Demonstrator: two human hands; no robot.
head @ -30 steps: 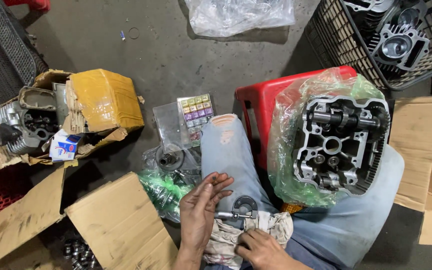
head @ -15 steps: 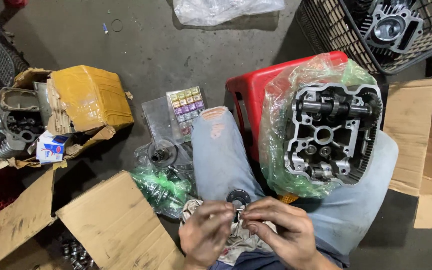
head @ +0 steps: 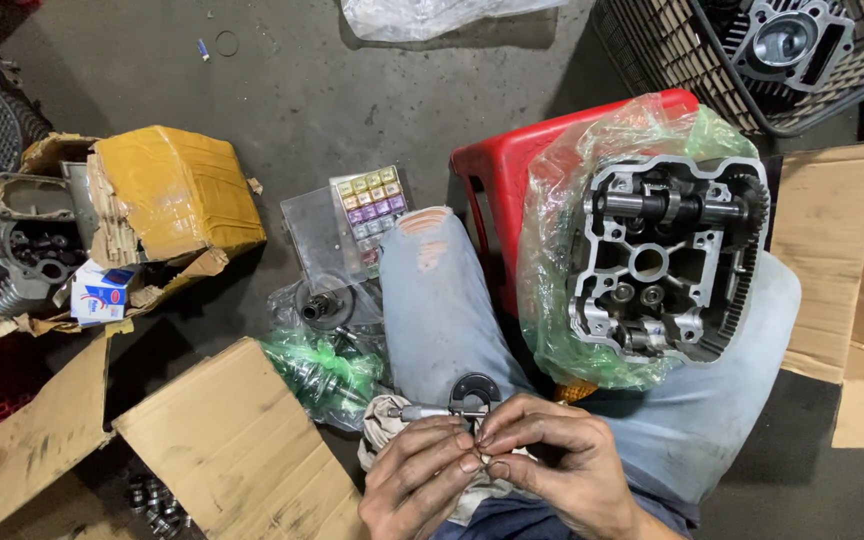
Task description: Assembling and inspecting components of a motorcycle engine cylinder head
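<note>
My left hand (head: pixel 422 478) and my right hand (head: pixel 552 465) meet low in the head view, fingertips pinched together over a small part too small to make out. Between them lies a micrometer (head: pixel 457 402) with a black round frame and a silver spindle, resting on a dirty white rag (head: pixel 384 420) on my lap. Both hands touch the micrometer area. An engine cylinder head (head: pixel 667 260) sits on a clear green-tinted plastic bag (head: pixel 562 200) on my right thigh, valve gear facing up.
A red plastic stool (head: pixel 497 170) stands behind my knee. A flat case of coloured shims (head: pixel 372 205), green bagged parts (head: pixel 327 370), open cardboard boxes (head: pixel 222 440), a yellow-taped box (head: pixel 177 190), another engine part (head: pixel 17 250) and a black crate (head: pixel 672 50) lie around.
My hands came together: the left hand closed from spread fingers into a pinch, the right hand moved up to meet it. The view shifted slightly so everything sits a little higher and leftward.
</note>
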